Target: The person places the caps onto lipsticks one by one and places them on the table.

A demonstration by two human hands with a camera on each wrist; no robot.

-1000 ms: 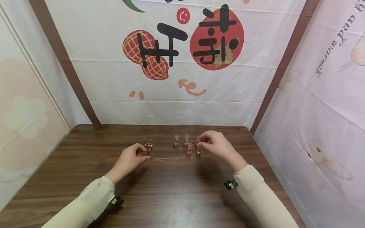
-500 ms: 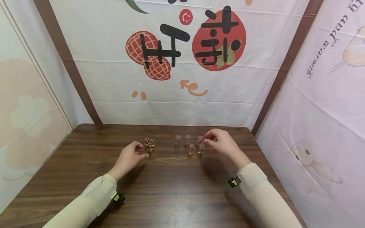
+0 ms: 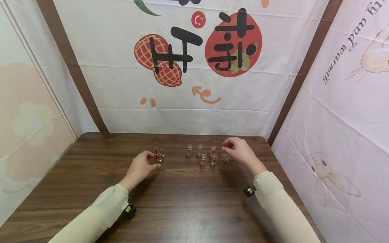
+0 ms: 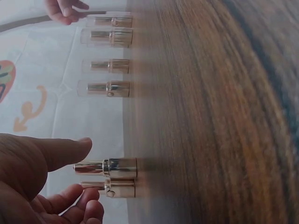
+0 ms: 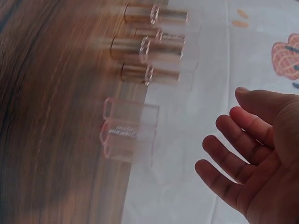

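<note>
Three gold lipsticks without caps (image 3: 159, 156) stand close together at the left of the table. My left hand (image 3: 140, 168) is beside them, thumb and fingers spread apart; in the left wrist view its fingertips overlap the tip of one lipstick (image 4: 122, 189). Further right stand several lipsticks with clear caps (image 3: 203, 160), upright in two loose rows. My right hand (image 3: 240, 151) hovers just right of them, fingers relaxed and holding nothing. Below its fingertips are loose clear caps (image 3: 225, 158), grouped side by side in the right wrist view (image 5: 131, 133).
The wooden table (image 3: 182, 202) ends at a white printed cloth (image 3: 121, 118) hanging behind it. More cloth (image 3: 337, 135) hangs along the right side, with another panel (image 3: 33, 101) on the left. Both wrists carry a small black device (image 3: 250, 191).
My right hand has drawn off the capped lipsticks toward the right, uncovering the loose clear caps. My left fingers have come slightly away from the front uncapped lipstick. The head view has shifted a little.
</note>
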